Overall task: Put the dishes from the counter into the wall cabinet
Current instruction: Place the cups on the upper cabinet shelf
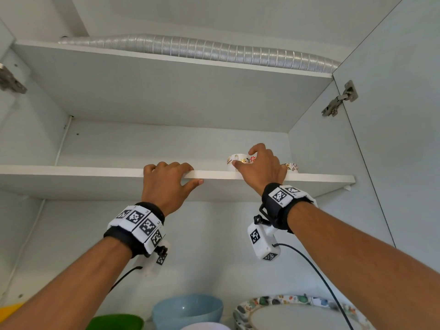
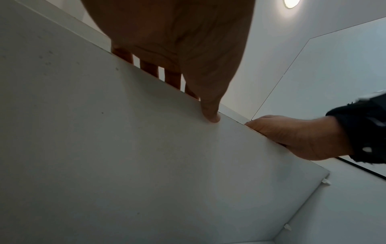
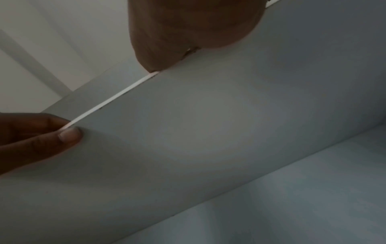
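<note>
I look up into the open wall cabinet. On its middle shelf (image 1: 71,171) stands a white cup with a flower print (image 1: 239,157). My right hand (image 1: 246,160) reaches over the shelf edge and holds this cup between thumb and fingers. A second flowered cup (image 1: 291,166) stands just right of that hand. My left hand (image 1: 183,173) grips the shelf's front edge, fingers on top and thumb underneath. The left wrist view shows the left hand (image 2: 200,102) on the shelf (image 2: 104,132) from below. In the right wrist view the shelf's underside (image 3: 208,115) hides the cup.
On the lower level stand a blue bowl (image 1: 188,310), a green bowl (image 1: 114,322), a white bowl rim (image 1: 204,326) and a patterned plate (image 1: 297,313). A silver flexible duct (image 1: 190,48) lies on the top shelf. The cabinet door (image 1: 404,115) hangs open at right.
</note>
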`<action>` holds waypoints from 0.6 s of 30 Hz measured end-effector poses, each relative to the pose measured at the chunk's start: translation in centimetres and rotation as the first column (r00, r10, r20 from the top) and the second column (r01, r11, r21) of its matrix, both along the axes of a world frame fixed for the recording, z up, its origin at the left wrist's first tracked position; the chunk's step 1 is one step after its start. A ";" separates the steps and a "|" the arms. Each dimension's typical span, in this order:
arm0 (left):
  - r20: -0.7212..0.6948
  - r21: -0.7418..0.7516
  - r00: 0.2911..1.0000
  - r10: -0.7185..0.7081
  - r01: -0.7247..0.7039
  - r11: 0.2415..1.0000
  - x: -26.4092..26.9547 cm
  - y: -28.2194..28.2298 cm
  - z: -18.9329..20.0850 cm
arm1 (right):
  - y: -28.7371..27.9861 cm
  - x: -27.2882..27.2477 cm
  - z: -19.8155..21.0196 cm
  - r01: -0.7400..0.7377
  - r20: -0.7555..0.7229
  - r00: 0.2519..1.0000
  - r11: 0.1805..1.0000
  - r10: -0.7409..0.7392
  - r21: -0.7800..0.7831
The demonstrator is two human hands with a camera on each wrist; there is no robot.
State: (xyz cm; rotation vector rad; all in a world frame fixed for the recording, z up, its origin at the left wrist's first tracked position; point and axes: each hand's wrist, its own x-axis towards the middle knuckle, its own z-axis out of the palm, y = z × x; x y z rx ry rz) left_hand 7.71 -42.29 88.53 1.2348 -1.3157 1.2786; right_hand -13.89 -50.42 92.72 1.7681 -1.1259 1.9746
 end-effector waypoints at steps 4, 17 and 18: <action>0.005 -0.016 1.000 -0.012 0.012 1.000 0.1 -0.1 -0.1 | -0.5 0.1 -0.3 0.042 -0.036 0.998 0.998 -0.044 -0.048; 0.024 0.001 1.000 -0.004 0.004 1.000 0.1 0.0 -0.3 | -0.7 -0.3 -0.6 0.254 -0.269 0.933 0.967 -0.239 0.023; 0.027 0.002 1.000 -0.003 0.003 1.000 0.2 0.0 -0.4 | -0.6 -0.4 -0.6 0.258 -0.274 0.930 0.966 -0.245 0.010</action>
